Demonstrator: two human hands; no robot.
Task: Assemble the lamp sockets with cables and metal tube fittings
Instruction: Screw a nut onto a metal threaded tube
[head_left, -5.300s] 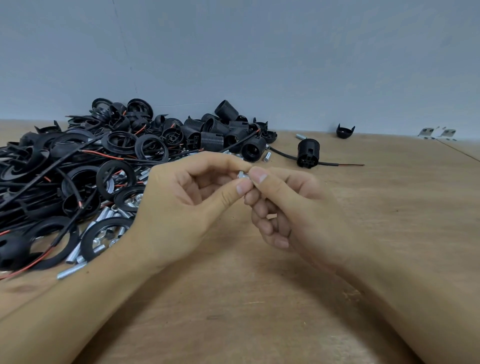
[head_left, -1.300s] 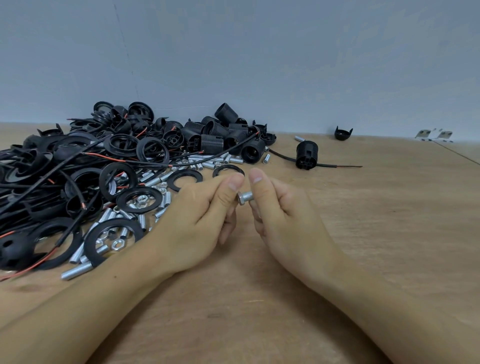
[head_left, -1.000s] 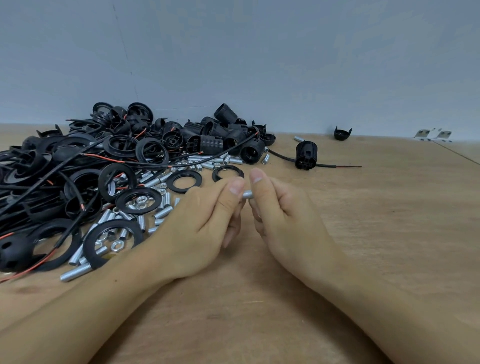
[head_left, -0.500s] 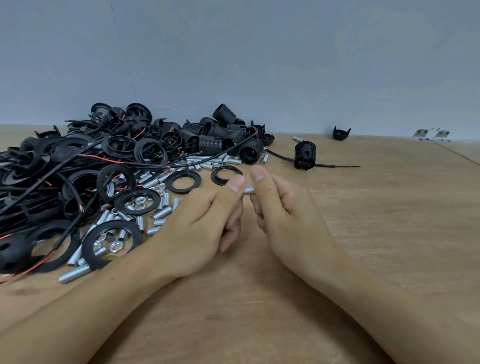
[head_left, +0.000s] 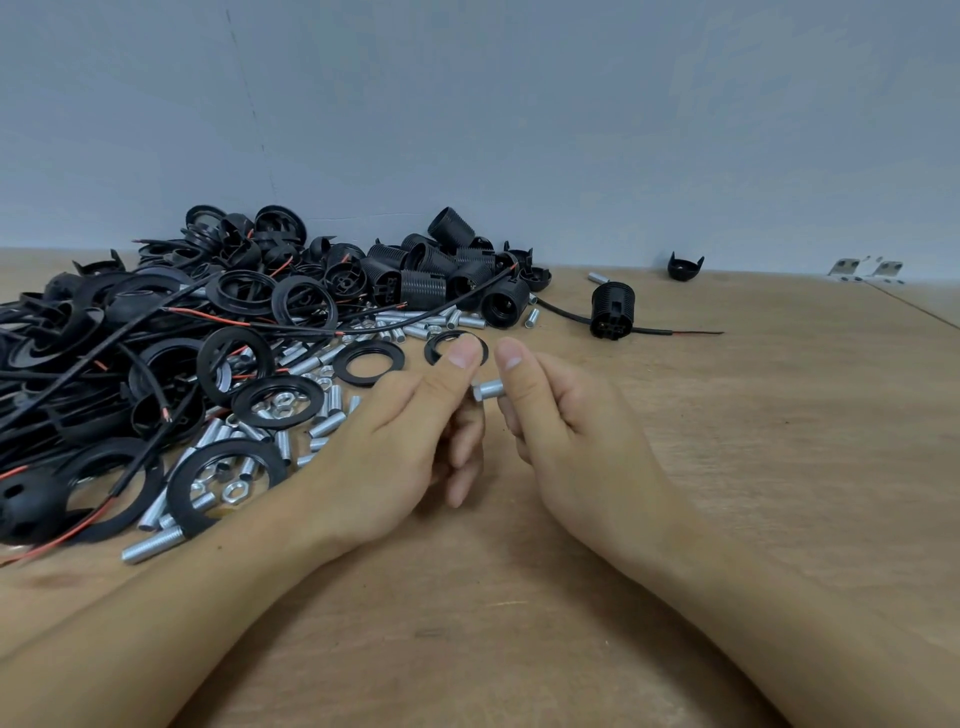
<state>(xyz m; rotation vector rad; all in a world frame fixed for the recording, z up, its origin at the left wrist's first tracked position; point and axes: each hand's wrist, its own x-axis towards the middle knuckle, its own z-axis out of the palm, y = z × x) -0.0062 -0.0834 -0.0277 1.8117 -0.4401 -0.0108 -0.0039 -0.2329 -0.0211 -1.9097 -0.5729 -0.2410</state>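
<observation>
A short threaded metal tube (head_left: 488, 389) is held just above the wooden table (head_left: 675, 519), between my two hands at the centre. My right hand (head_left: 566, 431) pinches its right end between thumb and fingers. My left hand (head_left: 405, 452) pinches the tube's left end, where a nut seems to sit; thumb and fingers hide it. A black lamp socket (head_left: 613, 310) with a black and red cable threaded through it lies beyond my right hand.
A big heap of black sockets (head_left: 415, 280), rings (head_left: 270, 402), caps and cables covers the left and back left. Loose metal tubes (head_left: 327, 423) and nuts (head_left: 234, 491) lie scattered by my left hand. A lone black cap (head_left: 685, 266) and metal brackets (head_left: 862, 270) sit far right.
Both hands have come down from higher up and now lie low over the table. The tube stays pinched between them, and more of it shows now than half a second ago.
</observation>
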